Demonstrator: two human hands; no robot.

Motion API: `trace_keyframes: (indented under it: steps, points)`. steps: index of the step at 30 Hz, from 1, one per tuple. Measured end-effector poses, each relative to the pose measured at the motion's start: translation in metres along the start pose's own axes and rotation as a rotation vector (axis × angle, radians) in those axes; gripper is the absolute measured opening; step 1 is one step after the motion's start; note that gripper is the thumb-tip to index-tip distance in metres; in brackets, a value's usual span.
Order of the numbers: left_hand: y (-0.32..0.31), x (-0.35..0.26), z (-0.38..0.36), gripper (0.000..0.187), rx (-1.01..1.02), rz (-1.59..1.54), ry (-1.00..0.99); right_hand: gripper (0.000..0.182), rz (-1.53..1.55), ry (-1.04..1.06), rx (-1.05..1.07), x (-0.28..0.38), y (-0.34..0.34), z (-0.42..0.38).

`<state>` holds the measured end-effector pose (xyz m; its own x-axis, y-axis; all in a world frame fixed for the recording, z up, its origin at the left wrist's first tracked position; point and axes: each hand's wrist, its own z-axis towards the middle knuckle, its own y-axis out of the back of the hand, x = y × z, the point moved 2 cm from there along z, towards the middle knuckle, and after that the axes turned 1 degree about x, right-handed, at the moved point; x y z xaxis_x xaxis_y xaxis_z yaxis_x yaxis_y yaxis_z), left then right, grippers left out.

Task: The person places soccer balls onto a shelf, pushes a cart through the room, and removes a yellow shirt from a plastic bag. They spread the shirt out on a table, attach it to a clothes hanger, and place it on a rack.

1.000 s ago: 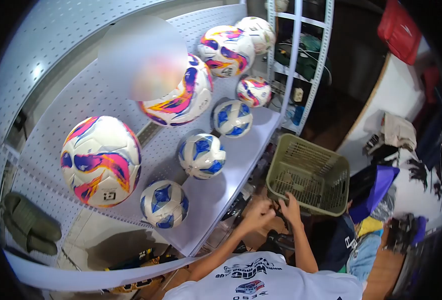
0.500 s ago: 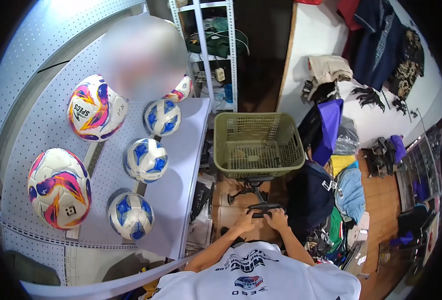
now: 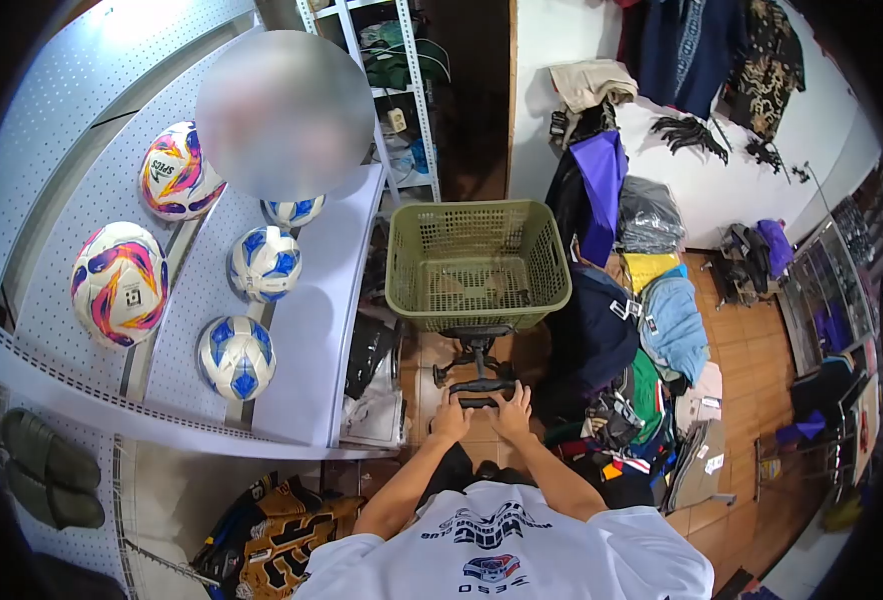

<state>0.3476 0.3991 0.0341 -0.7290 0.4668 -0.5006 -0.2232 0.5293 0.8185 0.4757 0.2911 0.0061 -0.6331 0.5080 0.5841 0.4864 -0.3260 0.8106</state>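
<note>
Hands meet low in the head view, both on the black star-shaped chair base [image 3: 477,380] that stands on the brown tiled floor [image 3: 752,350]. The left hand [image 3: 451,418] rests with its fingers curled on the near leg of that base, and the right hand [image 3: 514,412] lies just beside it with fingers spread over the same black leg; whether either hand fully closes around the leg cannot be told. The chair base sits directly under the olive-green plastic mesh laundry basket [image 3: 479,265], which stands on top of it.

To the left of the basket runs a pale grey perforated metal shelf [image 3: 312,330], carrying three blue-and-white footballs [image 3: 237,357] in a row, with larger white footballs with pink and orange patches [image 3: 120,283] further left. Beyond the basket rises a white metal rack [image 3: 407,90] with dark green items on it. To the right of the basket a heap of folded clothes [image 3: 667,330] in blue, yellow, green and dark navy lies on the floor, touching the basket's side at a dark garment. A purple cloth [image 3: 602,180] hangs just behind the basket's right corner. The person's white printed shirt [image 3: 507,545] fills the bottom of the view.
</note>
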Motion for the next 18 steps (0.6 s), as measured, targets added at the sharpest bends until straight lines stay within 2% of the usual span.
trace_keyframes:
  steps: [1, 3, 6, 9, 10, 18]
  points:
    - [0.002, -0.002, -0.014, 0.061, -0.022, 0.013, 0.006, 0.045, -0.066, -0.045, 0.023, 0.004, 0.003, -0.015]
    - [-0.007, 0.005, -0.037, 0.062, 0.029, -0.011, 0.044, 0.048, -0.004, -0.067, 0.082, 0.0, -0.002, -0.038]
    - [-0.029, 0.024, -0.067, 0.055, -0.038, -0.038, -0.03, 0.049, -0.037, 0.032, 0.013, -0.008, -0.012, -0.079]
    - [-0.04, 0.039, -0.102, 0.058, -0.032, -0.02, -0.05, 0.047, -0.064, 0.078, 0.005, -0.012, -0.019, -0.122]
    - [-0.039, 0.039, -0.119, 0.055, 0.015, -0.017, 0.003, 0.047, -0.029, 0.109, -0.028, -0.011, -0.018, -0.138]
    - [-0.08, 0.069, -0.233, 0.053, 0.016, -0.003, -0.027, 0.046, 0.008, 0.077, -0.056, -0.004, -0.023, -0.269]
